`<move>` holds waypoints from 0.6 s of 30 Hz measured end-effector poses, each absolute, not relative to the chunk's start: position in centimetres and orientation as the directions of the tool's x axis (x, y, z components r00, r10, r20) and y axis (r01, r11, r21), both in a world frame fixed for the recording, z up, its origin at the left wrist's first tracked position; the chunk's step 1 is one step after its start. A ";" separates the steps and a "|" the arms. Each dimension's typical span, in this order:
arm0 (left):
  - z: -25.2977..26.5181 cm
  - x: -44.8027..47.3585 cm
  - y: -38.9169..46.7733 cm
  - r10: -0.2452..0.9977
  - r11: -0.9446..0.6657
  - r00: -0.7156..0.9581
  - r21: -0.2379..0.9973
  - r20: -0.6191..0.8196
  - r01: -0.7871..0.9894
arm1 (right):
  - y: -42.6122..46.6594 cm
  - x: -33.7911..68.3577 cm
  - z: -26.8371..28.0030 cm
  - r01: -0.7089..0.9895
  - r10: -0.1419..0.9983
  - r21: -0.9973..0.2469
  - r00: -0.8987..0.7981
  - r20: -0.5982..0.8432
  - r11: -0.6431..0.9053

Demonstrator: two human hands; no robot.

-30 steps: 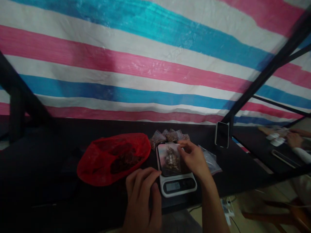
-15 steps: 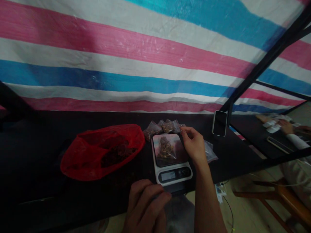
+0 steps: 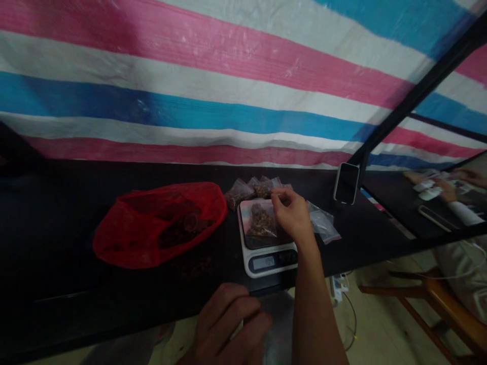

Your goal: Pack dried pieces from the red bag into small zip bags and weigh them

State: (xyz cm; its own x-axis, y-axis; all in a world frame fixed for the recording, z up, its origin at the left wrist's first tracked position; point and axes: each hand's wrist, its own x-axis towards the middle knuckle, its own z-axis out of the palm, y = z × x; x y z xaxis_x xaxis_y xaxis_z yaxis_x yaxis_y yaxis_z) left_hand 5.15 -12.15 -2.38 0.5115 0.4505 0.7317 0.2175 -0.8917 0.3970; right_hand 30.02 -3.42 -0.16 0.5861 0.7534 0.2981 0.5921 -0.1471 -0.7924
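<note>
A white kitchen scale (image 3: 253,271) with a dark top and a lit display stands on the black table. On its plate lies a clear zip bag (image 3: 262,220) of brown dried pieces. My right hand (image 3: 292,215) is over the plate's right side, thumb and fingers pinched near the bag's upper corner; anything between the fingertips is too small to make out. In front of the scale, my left hand (image 3: 232,324) hangs with curled fingers, its palm hidden. A red plastic bag (image 3: 129,230) lies open left of the scale, with dark pieces and a clear round object (image 3: 190,222) inside.
Several filled zip bags (image 3: 239,191) lie behind the scale. Flat clear bags (image 3: 323,223) are to its right. A phone (image 3: 347,183) leans on a black post. Another person's hands (image 3: 447,190) work at the far right, near a wooden stool (image 3: 433,291).
My right hand has moved left, from beside the filled bags behind the scale to over the plate near the bag. The view has tilted slightly; my left hand remains curled.
</note>
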 end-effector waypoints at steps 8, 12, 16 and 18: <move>-2.0 5.9 -10.1 0.436 -0.899 0.340 0.388 0.833 0.202 | -3.6 30.0 0.0 0.577 0.792 -0.801 0.558 0.248 -0.156; -1.7 6.2 -9.2 0.531 -0.842 0.228 0.476 0.816 0.256 | -3.5 30.1 -0.2 0.555 0.809 -0.824 0.534 0.245 -0.117; -1.3 6.4 -8.6 0.577 -0.810 0.182 0.529 0.796 0.254 | -3.5 30.2 -0.7 0.541 0.808 -0.835 0.535 0.248 -0.101; -1.1 6.6 -8.5 0.581 -0.807 0.171 0.537 0.796 0.245 | -3.6 30.3 -0.8 0.542 0.801 -0.834 0.543 0.252 -0.105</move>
State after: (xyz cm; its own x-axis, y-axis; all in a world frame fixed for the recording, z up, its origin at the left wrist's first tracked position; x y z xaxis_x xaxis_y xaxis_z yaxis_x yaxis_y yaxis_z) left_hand 6.58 -8.47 -1.07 0.1709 0.5810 0.7958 0.2452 -0.8073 0.5367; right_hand 30.34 -3.59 -0.84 0.5432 0.8009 0.2520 0.5421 -0.1053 -0.8337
